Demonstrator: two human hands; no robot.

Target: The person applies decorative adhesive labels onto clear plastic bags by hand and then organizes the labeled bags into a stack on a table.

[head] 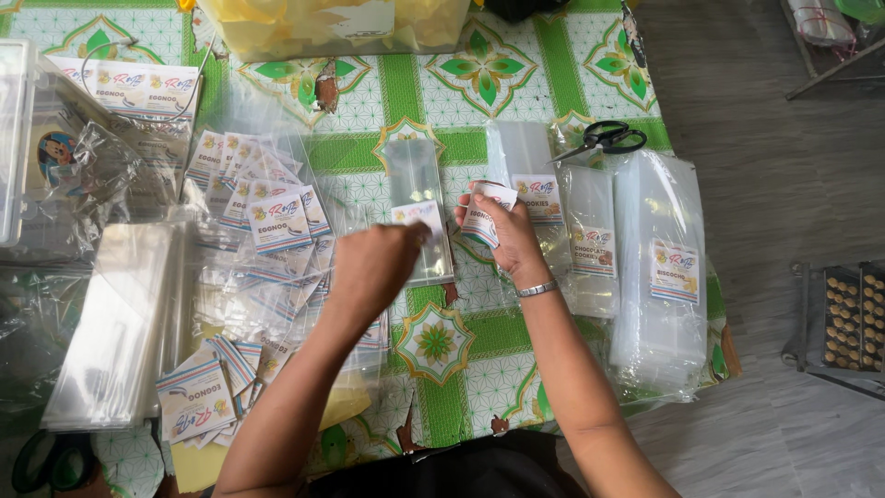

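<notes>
Both your hands on labels.
Your left hand [373, 267], fingers curled, presses a label [417, 215] onto the clear bag [419, 184]; at 3 o'clock, your right hand [502, 231] pinches a label stack [486, 217].

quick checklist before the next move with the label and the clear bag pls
1. Left hand presses a small label onto the clear bag: ok.
2. Clear bag lies flat on the green patterned tablecloth, apart from other bags: ok.
3. Label sits straight and fully stuck down: cannot tell, the fingers cover part of it.
4. Right hand holds a small stack of labels, ready for more: ok.
5. Scissors lie away from both hands: ok.
6. Space left of the bag: not ok, crowded with a loose pile of labelled bags.
</notes>
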